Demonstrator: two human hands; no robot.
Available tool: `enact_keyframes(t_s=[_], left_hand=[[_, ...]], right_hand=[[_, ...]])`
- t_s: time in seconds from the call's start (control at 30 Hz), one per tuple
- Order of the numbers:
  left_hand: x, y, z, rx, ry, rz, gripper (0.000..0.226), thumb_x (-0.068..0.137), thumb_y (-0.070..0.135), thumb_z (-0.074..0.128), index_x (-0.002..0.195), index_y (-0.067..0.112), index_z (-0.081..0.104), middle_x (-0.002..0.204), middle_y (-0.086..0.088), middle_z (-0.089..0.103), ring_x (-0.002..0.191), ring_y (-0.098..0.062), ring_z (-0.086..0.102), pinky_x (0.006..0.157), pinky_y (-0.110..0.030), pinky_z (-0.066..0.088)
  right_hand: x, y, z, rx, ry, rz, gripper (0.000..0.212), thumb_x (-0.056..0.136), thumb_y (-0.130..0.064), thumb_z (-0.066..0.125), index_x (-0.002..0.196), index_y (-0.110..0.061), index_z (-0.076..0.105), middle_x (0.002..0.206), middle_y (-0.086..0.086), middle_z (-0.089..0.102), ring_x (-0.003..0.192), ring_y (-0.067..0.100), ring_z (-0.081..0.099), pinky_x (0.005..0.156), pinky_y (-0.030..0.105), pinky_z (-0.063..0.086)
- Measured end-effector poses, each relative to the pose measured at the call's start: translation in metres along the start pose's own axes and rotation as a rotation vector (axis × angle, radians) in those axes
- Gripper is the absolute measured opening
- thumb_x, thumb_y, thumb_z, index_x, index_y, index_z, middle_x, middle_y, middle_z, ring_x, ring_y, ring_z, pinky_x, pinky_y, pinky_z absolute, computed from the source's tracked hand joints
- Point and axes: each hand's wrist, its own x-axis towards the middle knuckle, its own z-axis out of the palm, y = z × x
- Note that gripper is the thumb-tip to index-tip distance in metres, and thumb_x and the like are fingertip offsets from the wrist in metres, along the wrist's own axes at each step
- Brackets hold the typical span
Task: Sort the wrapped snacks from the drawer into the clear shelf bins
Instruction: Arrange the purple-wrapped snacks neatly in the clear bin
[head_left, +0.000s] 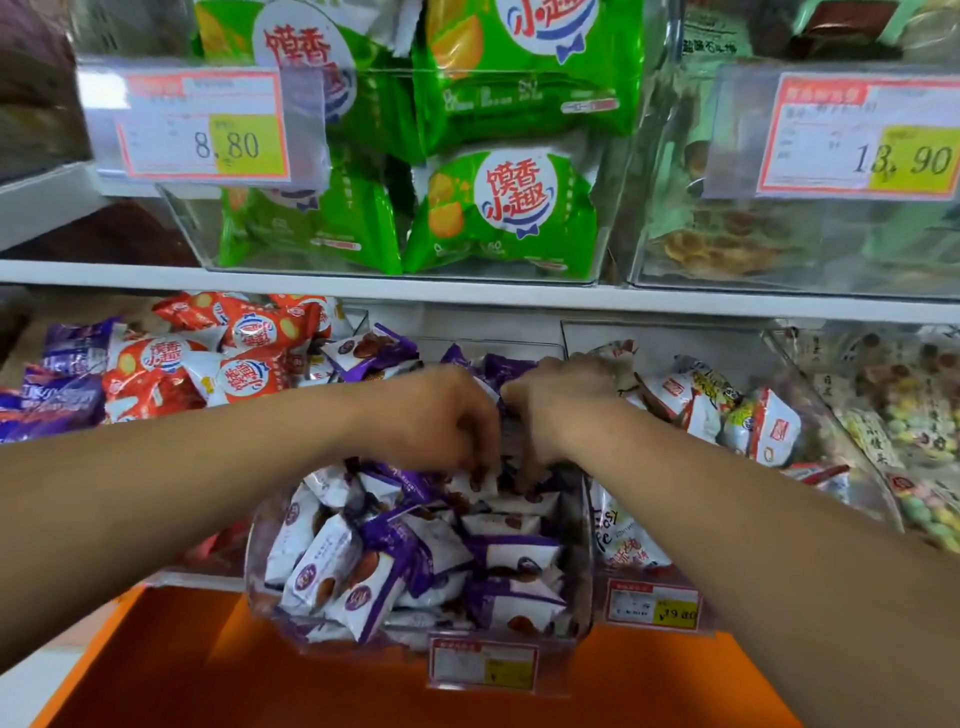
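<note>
A clear shelf bin (270, 613) in the middle of the lower shelf holds several purple-and-white wrapped snacks (415, 551). Both hands reach down into its top. My left hand (441, 415) has its fingers curled down onto the top snacks. My right hand (550, 410) is close beside it, fingers also curled down among the wrappers. The fingertips are partly hidden by the packets, so what each one grips is not plain. The orange drawer (260, 675) lies below the bin.
Left of the middle bin lie red-and-white snack packs (234, 364) and purple packs (57, 395). On the right are bins of white-red packets (727, 410) and pale candies (914, 415). Above, green packs (498, 213) fill a clear bin with price tags (208, 124).
</note>
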Motion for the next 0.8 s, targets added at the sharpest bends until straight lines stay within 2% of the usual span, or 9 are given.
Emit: enact_keyframes(t_s=[0.07, 0.13, 0.2, 0.3, 0.43, 0.53, 0.63, 0.77, 0.8], left_hand=[[0.008, -0.006, -0.003, 0.112, 0.29, 0.121, 0.029, 0.081, 0.009, 0.054, 0.087, 0.023, 0.078, 0.089, 0.012, 0.074, 0.084, -0.006, 0.068, 0.082, -0.03, 0.056], [0.014, -0.014, 0.002, 0.366, 0.379, 0.259, 0.033, 0.074, 0.02, 0.044, 0.083, 0.022, 0.075, 0.088, 0.006, 0.071, 0.088, -0.023, 0.065, 0.078, -0.038, 0.054], [0.019, -0.023, 0.007, 0.543, 0.326, 0.19, 0.036, 0.073, 0.032, 0.042, 0.088, 0.023, 0.074, 0.094, 0.004, 0.069, 0.097, -0.028, 0.062, 0.079, -0.041, 0.051], [0.016, -0.032, 0.002, 0.454, 0.27, 0.178, 0.039, 0.078, 0.042, 0.05, 0.1, 0.024, 0.077, 0.11, 0.0, 0.071, 0.107, -0.024, 0.064, 0.085, -0.041, 0.055], [0.0, -0.035, -0.013, 0.394, 0.242, 0.139, 0.027, 0.082, 0.036, 0.067, 0.107, 0.03, 0.075, 0.114, 0.014, 0.068, 0.097, -0.011, 0.064, 0.084, -0.027, 0.055], [-0.004, -0.035, -0.016, 0.419, 0.216, 0.07, 0.033, 0.08, 0.053, 0.053, 0.101, 0.034, 0.071, 0.106, 0.015, 0.067, 0.091, -0.011, 0.064, 0.081, -0.033, 0.056], [0.001, -0.028, -0.019, 0.563, 0.231, 0.022, 0.051, 0.08, 0.067, 0.035, 0.098, 0.032, 0.066, 0.097, 0.004, 0.063, 0.089, -0.021, 0.065, 0.078, -0.037, 0.057], [0.012, -0.012, -0.016, 0.528, 0.296, 0.205, 0.007, 0.084, 0.022, 0.07, 0.089, 0.023, 0.075, 0.101, 0.0, 0.067, 0.092, -0.022, 0.066, 0.079, -0.035, 0.057], [0.016, -0.01, -0.014, 0.445, 0.302, 0.238, 0.012, 0.081, 0.015, 0.072, 0.089, 0.023, 0.076, 0.1, 0.003, 0.07, 0.092, -0.019, 0.066, 0.08, -0.033, 0.056]], right_hand=[[0.003, -0.002, -0.003, -0.061, -0.067, -0.001, 0.077, 0.062, -0.064, 0.084, 0.129, -0.038, 0.055, 0.116, -0.002, 0.061, 0.094, 0.025, 0.055, 0.074, 0.035, 0.049], [0.002, 0.0, -0.004, -0.012, -0.049, -0.007, 0.059, 0.07, -0.054, 0.082, 0.12, -0.033, 0.059, 0.101, -0.002, 0.064, 0.081, 0.021, 0.058, 0.064, 0.03, 0.049], [-0.002, 0.006, -0.004, 0.08, 0.009, -0.019, 0.035, 0.075, -0.044, 0.079, 0.099, -0.025, 0.062, 0.088, -0.001, 0.064, 0.072, 0.018, 0.059, 0.058, 0.027, 0.046], [-0.011, 0.015, -0.008, 0.146, 0.054, -0.045, 0.024, 0.079, -0.039, 0.075, 0.088, -0.022, 0.06, 0.083, -0.001, 0.062, 0.071, 0.016, 0.057, 0.053, 0.026, 0.031], [-0.012, 0.024, -0.011, 0.239, 0.098, -0.063, 0.023, 0.078, -0.036, 0.07, 0.079, -0.022, 0.052, 0.077, 0.0, 0.058, 0.07, 0.018, 0.054, 0.068, 0.029, 0.038], [-0.012, 0.029, -0.011, 0.32, 0.13, -0.055, 0.021, 0.08, -0.037, 0.069, 0.087, -0.022, 0.056, 0.084, 0.001, 0.06, 0.076, 0.022, 0.058, 0.06, 0.028, 0.035], [-0.019, 0.036, -0.013, 0.417, 0.27, -0.006, 0.032, 0.082, -0.039, 0.069, 0.109, -0.031, 0.055, 0.102, -0.001, 0.062, 0.092, 0.025, 0.058, 0.071, 0.03, 0.042], [-0.025, 0.046, -0.01, 0.533, 0.377, 0.063, 0.031, 0.078, -0.04, 0.072, 0.107, -0.035, 0.062, 0.11, -0.002, 0.066, 0.096, 0.025, 0.061, 0.081, 0.031, 0.053], [-0.026, 0.045, -0.006, 0.587, 0.352, 0.059, 0.035, 0.078, -0.043, 0.074, 0.111, -0.037, 0.064, 0.114, -0.004, 0.065, 0.1, 0.024, 0.062, 0.084, 0.031, 0.053]])
